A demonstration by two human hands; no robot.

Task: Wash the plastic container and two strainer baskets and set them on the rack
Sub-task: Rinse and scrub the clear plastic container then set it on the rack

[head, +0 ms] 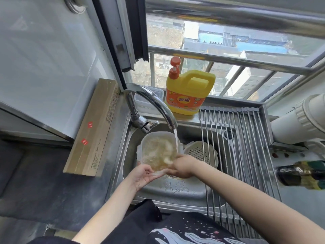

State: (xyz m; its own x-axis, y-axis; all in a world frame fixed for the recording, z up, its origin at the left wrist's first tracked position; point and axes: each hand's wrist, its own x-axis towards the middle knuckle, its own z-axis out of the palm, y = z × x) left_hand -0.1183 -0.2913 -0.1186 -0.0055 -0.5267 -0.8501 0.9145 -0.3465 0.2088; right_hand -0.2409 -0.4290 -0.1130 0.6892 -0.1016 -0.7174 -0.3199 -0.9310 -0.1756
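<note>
Holding the plastic container [158,150] under the faucet [151,104] stream, left hand [143,175] and right hand [181,166] fingers gripping its near rim, rack [246,138] just rightward.

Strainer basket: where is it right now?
The strainer basket lies in the sink, right of the container held under the faucet, partly beneath the rack.

Detergent jug [188,93] label unreadable (box [95,131] print too).
</note>
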